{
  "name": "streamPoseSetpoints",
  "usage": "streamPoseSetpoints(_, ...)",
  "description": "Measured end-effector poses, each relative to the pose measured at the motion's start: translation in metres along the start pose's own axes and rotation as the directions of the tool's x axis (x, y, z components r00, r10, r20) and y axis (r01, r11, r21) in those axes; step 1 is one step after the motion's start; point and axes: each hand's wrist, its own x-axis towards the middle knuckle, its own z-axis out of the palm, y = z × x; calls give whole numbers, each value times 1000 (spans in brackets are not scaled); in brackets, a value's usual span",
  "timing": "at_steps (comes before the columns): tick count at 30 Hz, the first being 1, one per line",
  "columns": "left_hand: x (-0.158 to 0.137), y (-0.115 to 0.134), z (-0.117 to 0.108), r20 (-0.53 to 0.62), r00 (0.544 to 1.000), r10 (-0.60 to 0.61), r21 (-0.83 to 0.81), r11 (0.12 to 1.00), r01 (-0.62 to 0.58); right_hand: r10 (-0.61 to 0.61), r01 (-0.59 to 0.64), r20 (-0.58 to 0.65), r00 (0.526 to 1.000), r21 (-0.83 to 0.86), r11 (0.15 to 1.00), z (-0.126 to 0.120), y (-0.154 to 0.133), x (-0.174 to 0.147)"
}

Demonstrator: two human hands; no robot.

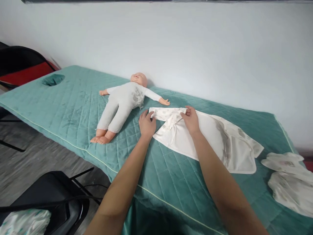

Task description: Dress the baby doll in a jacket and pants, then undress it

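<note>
A white baby garment (181,137) with a small print lies spread on the green quilted cover, one printed strip of it stretched between my hands. My left hand (147,123) pinches the strip's left end. Further right, my right hand (190,119) grips the strip near its other end, thumb against fingers. The rest of the garment runs off to the right, partly behind my right forearm. Just left of my hands, a baby doll (123,101) with a white cloth body lies on its back, arms spread, a grey worn patch on its side.
More white baby clothing (290,182) is bunched at the right end of the green-covered bed (80,107), which has a face hole (53,80). A black chair (49,195) with patterned cloth (26,222) stands near left. Another chair (22,65) is far left; a white wall runs behind.
</note>
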Motion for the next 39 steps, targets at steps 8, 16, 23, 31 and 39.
streamPoseSetpoints(8, -70, 9, -26, 145, 942, 302, -113, 951, -287, 86, -81, -32, 996, 135, 988, -1, -8, -4)
streamPoseSetpoints(16, -98, 21, -33, 113, 941, 318, 167, 928, -334, 26, -24, -89, 996, 24, 999, -11, -6, -2)
streamPoseSetpoints(23, -137, 65, -25, 46, 838, 543, 90, 833, -545, 15, -16, -8, 1000, -114, 993, -33, 1, 3)
streamPoseSetpoints(31, -141, 74, -11, 212, 826, 523, -36, 849, -528, -6, -7, -36, 999, -345, 938, -53, -4, 2)
streamPoseSetpoints(39, -138, 68, -11, 94, 932, 350, -385, 876, -290, 105, -126, -81, 991, -309, 943, -55, -10, 2)
